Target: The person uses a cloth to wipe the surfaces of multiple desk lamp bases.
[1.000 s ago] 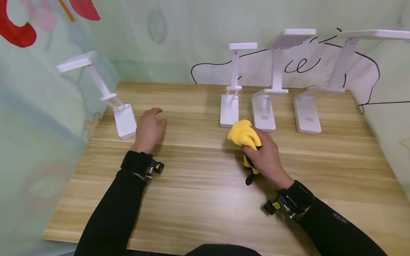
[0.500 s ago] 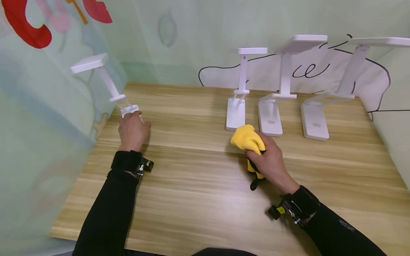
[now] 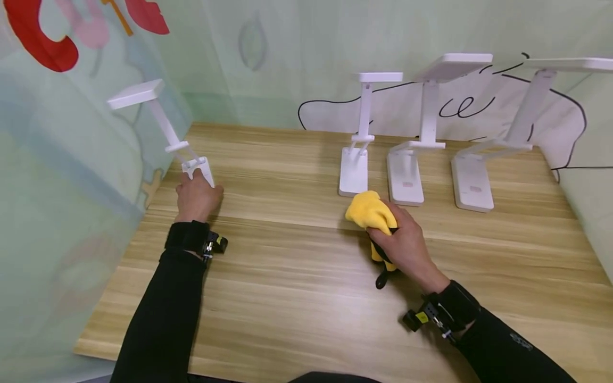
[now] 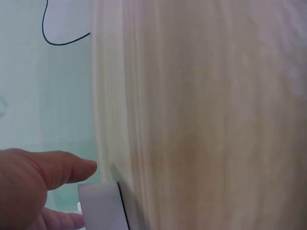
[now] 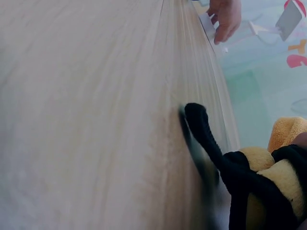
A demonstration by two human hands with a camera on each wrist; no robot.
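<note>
My left hand (image 3: pixel 197 199) lies over the white base of the leftmost desk lamp (image 3: pixel 164 125), with a finger reaching onto the base's top. In the left wrist view, the thumb (image 4: pixel 72 167) is held apart from the corner of the lamp base (image 4: pixel 101 206); the other fingers are partly hidden. At the right, my right hand (image 3: pixel 404 239) grips a soft yellow-and-black plush toy (image 3: pixel 367 210) just above the table. A black loop (image 5: pixel 199 124) hangs from the toy in the right wrist view.
Three more white desk lamps stand in a row at the back: one on the left (image 3: pixel 354 170), one in the middle (image 3: pixel 406 178) and one on the right (image 3: pixel 473 183). The wooden table (image 3: pixel 268 255) meets printed walls at the back and left.
My left hand has moved left onto the leftmost lamp's base, then drawn slightly back along it. The right hand keeps its hold on the plush toy almost in place. The head view has shifted slightly.
</note>
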